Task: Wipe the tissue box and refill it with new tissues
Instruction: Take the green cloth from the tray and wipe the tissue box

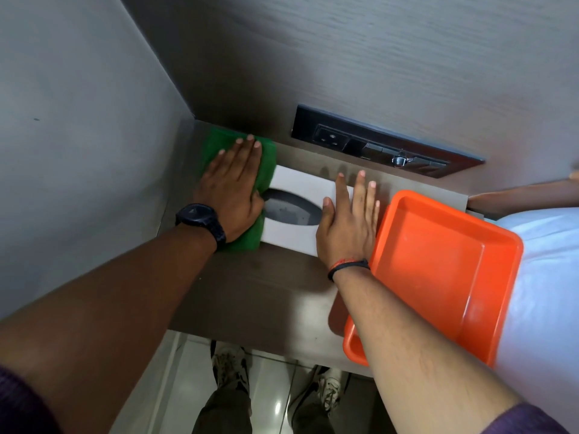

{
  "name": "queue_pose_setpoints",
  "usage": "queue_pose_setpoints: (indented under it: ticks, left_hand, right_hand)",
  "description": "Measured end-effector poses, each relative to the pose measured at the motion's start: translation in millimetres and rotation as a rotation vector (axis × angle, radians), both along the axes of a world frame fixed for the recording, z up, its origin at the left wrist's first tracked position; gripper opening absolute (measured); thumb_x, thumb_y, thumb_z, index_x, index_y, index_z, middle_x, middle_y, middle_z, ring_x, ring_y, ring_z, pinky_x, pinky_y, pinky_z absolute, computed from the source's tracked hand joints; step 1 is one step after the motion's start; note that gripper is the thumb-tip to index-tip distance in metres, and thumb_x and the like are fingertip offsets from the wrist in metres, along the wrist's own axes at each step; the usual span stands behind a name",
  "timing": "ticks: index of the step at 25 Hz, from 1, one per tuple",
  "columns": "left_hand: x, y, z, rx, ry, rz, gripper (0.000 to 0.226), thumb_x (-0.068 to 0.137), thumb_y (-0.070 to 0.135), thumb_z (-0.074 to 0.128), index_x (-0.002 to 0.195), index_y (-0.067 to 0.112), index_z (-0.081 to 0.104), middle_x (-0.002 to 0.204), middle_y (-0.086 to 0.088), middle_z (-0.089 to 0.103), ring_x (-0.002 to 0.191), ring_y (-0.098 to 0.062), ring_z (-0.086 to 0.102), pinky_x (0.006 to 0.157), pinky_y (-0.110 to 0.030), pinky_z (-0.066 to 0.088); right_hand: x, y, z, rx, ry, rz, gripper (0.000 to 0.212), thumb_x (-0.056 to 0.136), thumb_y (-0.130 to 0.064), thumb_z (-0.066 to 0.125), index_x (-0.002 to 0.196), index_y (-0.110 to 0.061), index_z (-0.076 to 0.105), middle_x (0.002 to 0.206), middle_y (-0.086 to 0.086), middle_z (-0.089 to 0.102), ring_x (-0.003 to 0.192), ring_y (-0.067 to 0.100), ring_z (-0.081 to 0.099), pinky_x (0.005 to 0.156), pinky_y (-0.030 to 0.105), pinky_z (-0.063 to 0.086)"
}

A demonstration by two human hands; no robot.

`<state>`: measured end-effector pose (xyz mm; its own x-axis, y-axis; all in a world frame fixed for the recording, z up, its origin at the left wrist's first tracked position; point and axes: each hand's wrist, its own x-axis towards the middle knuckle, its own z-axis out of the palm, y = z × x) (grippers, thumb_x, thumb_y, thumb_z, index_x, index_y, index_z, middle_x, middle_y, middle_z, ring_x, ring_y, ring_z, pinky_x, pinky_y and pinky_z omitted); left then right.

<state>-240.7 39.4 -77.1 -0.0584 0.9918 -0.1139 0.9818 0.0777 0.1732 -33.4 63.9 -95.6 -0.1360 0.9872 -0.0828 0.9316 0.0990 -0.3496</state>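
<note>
A white tissue box point(300, 186) with a dark oval opening lies flat on the brown shelf point(266, 286). My left hand point(232, 189) presses a green cloth point(266, 170) flat against the box's left end, fingers spread. My right hand point(347, 220) lies palm down on the box's right end, fingers straight, holding it still. No tissues show in the opening.
An orange plastic tray point(438, 270), holding nothing visible, sits at the right, touching the box and overhanging the shelf's front edge. A black socket panel point(376, 142) is on the back wall. A grey wall closes the left. White bedding point(551, 277) lies at right. My shoes show below.
</note>
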Motion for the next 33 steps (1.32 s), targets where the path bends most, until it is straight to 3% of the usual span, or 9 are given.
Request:
queue_pose_setpoints:
  ticks: [8, 16, 22, 26, 28, 30, 33]
  left_hand:
    - [11.8, -8.7, -1.6, -0.008, 0.028, -0.133, 0.076, 0.077, 0.027, 0.036, 0.147, 0.007, 0.014, 0.155, -0.011, 0.018, 0.142, -0.025, 0.012, 0.115, -0.039, 0.006]
    - [-5.2, -10.9, 0.5, 0.007, -0.044, 0.08, 0.076, 0.077, 0.026, 0.038, 0.146, 0.003, 0.015, 0.153, -0.016, 0.02, 0.141, -0.03, 0.015, 0.114, -0.044, 0.009]
    - [31.7, -18.0, -8.3, 0.008, 0.014, 0.021, 0.076, 0.076, 0.026, 0.033, 0.146, 0.004, 0.013, 0.154, -0.015, 0.019, 0.141, -0.028, 0.013, 0.115, -0.041, 0.007]
    - [12.9, -20.5, -7.6, 0.021, -0.004, 0.037, 0.076, 0.079, 0.03, 0.038, 0.147, 0.006, 0.013, 0.155, -0.013, 0.018, 0.141, -0.027, 0.015, 0.114, -0.04, 0.008]
    - [3.9, -24.3, -3.2, 0.003, -0.028, 0.09, 0.072, 0.085, 0.033, 0.033, 0.147, 0.007, 0.01, 0.156, -0.013, 0.014, 0.142, -0.027, 0.011, 0.113, -0.04, 0.005]
    - [-3.4, -23.3, 4.4, 0.017, -0.153, 0.13, 0.064, 0.09, 0.031, 0.029, 0.146, 0.004, 0.017, 0.154, -0.015, 0.016, 0.141, -0.029, 0.013, 0.113, -0.041, 0.007]
    - [-23.1, -13.6, 17.8, 0.1, -0.334, 0.093, 0.047, 0.09, 0.01, 0.045, 0.135, -0.002, 0.041, 0.146, -0.022, 0.034, 0.133, -0.039, 0.033, 0.109, -0.045, 0.026]
  right_hand:
    - [-0.2, -0.1, -0.4, 0.013, 0.013, 0.002, 0.05, 0.098, -0.034, 0.031, 0.147, -0.023, 0.032, 0.16, 0.011, 0.018, 0.147, 0.031, 0.011, 0.119, 0.047, 0.013]
    - [0.0, -0.3, 0.1, 0.005, 0.008, 0.0, 0.049, 0.099, -0.033, 0.032, 0.147, -0.024, 0.031, 0.16, 0.01, 0.018, 0.147, 0.031, 0.012, 0.119, 0.047, 0.013]
    - [-1.2, -1.2, 0.5, 0.01, -0.009, 0.002, 0.049, 0.098, -0.034, 0.032, 0.146, -0.025, 0.032, 0.16, 0.009, 0.018, 0.147, 0.031, 0.012, 0.119, 0.05, 0.013]
    - [-6.8, -2.5, 9.5, 0.001, -0.13, -0.011, 0.052, 0.098, -0.038, 0.035, 0.147, -0.022, 0.029, 0.159, 0.011, 0.02, 0.147, 0.031, 0.012, 0.118, 0.051, 0.011]
    - [-17.0, -8.8, 21.0, 0.095, -0.108, -0.006, 0.05, 0.093, -0.04, 0.045, 0.137, -0.016, 0.045, 0.148, 0.017, 0.04, 0.14, 0.035, 0.03, 0.11, 0.05, 0.027]
    - [-34.2, -19.1, 31.6, 0.192, -0.024, 0.036, 0.038, 0.085, -0.044, 0.054, 0.113, -0.019, 0.062, 0.119, 0.012, 0.06, 0.115, 0.036, 0.051, 0.087, 0.044, 0.039]
    - [-67.8, -38.3, 40.1, 0.028, 0.064, 0.091, 0.038, 0.079, -0.056, 0.057, 0.09, -0.022, 0.068, 0.093, 0.005, 0.061, 0.095, 0.03, 0.052, 0.075, 0.038, 0.03]
